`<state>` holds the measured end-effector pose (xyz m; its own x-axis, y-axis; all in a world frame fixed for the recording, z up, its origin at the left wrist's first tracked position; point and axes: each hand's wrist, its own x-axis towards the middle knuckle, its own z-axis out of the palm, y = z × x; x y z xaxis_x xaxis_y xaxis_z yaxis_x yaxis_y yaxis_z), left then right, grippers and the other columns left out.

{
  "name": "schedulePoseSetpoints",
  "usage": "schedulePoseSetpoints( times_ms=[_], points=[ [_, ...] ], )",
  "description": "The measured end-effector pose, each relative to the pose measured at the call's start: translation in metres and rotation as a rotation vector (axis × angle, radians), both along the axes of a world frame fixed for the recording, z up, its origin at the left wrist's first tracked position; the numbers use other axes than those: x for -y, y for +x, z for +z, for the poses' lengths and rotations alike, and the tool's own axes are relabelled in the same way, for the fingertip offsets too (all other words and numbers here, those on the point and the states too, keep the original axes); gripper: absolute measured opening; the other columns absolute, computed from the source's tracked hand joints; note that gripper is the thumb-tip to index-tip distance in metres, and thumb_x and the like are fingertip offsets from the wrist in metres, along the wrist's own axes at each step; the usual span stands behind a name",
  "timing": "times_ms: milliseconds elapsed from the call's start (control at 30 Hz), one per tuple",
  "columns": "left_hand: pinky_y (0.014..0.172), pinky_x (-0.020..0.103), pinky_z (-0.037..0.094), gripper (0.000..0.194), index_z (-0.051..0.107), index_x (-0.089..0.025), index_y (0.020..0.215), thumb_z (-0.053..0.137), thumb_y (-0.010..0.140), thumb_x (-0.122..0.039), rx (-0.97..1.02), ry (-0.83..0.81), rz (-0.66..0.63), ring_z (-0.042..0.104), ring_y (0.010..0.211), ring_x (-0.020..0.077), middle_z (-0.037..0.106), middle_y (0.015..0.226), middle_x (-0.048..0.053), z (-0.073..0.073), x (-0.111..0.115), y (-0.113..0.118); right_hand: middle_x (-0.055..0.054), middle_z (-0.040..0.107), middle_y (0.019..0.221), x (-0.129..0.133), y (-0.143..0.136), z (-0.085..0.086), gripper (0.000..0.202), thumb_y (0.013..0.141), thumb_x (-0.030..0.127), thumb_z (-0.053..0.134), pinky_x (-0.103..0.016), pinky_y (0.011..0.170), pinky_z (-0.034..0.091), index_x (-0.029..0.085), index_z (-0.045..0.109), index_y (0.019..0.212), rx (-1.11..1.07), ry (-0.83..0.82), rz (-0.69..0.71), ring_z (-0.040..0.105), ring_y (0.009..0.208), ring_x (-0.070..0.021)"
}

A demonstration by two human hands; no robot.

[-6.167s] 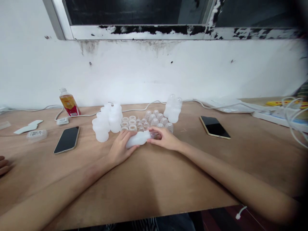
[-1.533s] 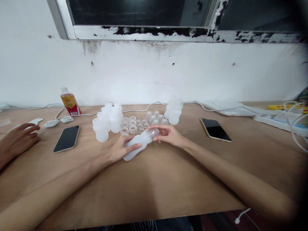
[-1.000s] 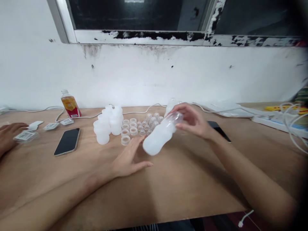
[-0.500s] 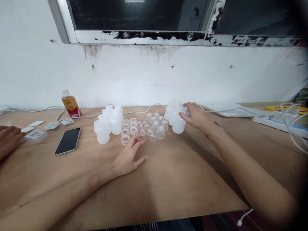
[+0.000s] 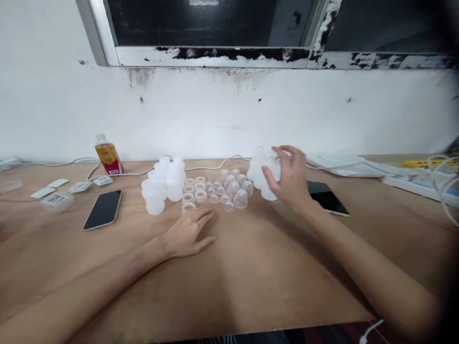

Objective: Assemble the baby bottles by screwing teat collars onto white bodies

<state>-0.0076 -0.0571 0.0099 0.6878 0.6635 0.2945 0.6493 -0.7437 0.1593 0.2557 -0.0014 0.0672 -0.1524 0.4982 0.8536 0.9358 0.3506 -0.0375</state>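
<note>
Clear-capped baby bottles (image 5: 258, 175) stand upright, clustered on desk (image 5: 258, 282) to right of loose domed caps (image 5: 240, 199). Right hand (image 5: 292, 179) beside front bottle, thumb and fingers apart; can't tell from here whether any fingertip touches it. Left hand (image 5: 186, 235) lies palm down, grip spread, holding nothing, just by collar rings (image 5: 188, 197). Bottles look thin, translucent plastic: probably light, fairly stiff, slightly slick. Best hold, I'd judge, round narrowed waist; caps seem more brittle, want gentle pressure.
</note>
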Motion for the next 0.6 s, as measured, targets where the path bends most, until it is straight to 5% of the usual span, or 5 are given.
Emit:
schedulePoseSetpoints(
  times_ms=[167,300,600],
  points=[
    [0.098,0.036,0.028,0.061,0.03,-0.009,0.125,0.035,0.078,-0.049,-0.054,-0.069,-0.028,0.031,0.119,0.0229,0.033,0.13,0.014,0.001,0.001,-0.001,-0.015,0.026,0.132,0.042,-0.069,-0.04,0.056,0.081,0.041,0.033,-0.04,0.097,0.027,0.01,0.026,0.128,0.31,-0.485,0.491,0.02,0.123,-0.0244],
    [0.099,0.035,0.028,0.058,0.028,-0.009,0.125,0.032,0.081,-0.046,-0.034,-0.054,-0.041,0.03,0.12,0.0204,0.033,0.131,0.013,-0.001,0.001,0.001,-0.018,0.024,0.134,0.051,-0.083,-0.065,0.062,0.083,0.045,0.023,-0.04,0.1,0.022,0.004,0.022,0.129,0.387,-0.765,0.522,0.018,0.124,-0.0239],
    [0.099,0.033,0.028,0.056,0.03,-0.007,0.124,0.032,0.081,-0.043,-0.038,-0.032,-0.061,0.03,0.12,0.0198,0.035,0.129,0.014,0.003,0.002,0.002,-0.017,0.026,0.133,0.045,-0.078,-0.064,0.062,0.082,0.046,0.027,-0.041,0.1,0.023,0.004,0.025,0.129,0.361,-0.755,0.548,0.021,0.124,-0.0235]
  ],
)
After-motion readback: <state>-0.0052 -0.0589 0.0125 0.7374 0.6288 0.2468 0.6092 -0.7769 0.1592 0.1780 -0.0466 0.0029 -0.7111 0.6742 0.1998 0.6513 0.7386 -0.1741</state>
